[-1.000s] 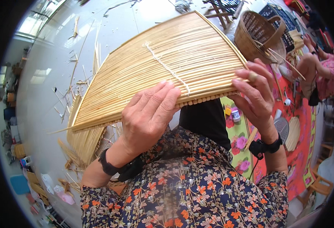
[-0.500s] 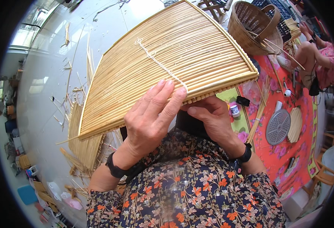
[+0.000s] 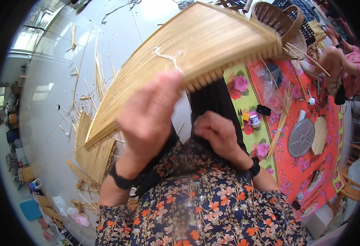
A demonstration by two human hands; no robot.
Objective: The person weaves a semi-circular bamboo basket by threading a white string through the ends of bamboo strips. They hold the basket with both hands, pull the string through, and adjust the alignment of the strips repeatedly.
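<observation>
A slatted panel of thin, pale yellow sticks [image 3: 212,37] is held up across the upper middle of the frame, its long axis slanted from the lower left to the upper right. Of the 2 hands, only the left hand [image 3: 147,108] is seen in contact: the panel's lower edge is clasped in its grip, with the fingers laid over the upper face and the thumb hidden. From this grip, most of the panel is spread upward and to the right. A loose white cord [image 3: 173,61] is seen on the face, just above the fingertips.

The right hand [image 3: 221,133] is placed lower, near the centre, over black trousers [image 3: 208,98] and apart from the panel. Its fingers are curled and blurred; whether they are closed on anything cannot be told.

Beyond the upper-left edge, pale floor [image 3: 118,37] is shown with scattered sticks. At the upper right, a wicker basket [image 3: 268,16] is partly covered by the panel's corner. Below that corner, a red floral cloth [image 3: 327,172] is spread.
</observation>
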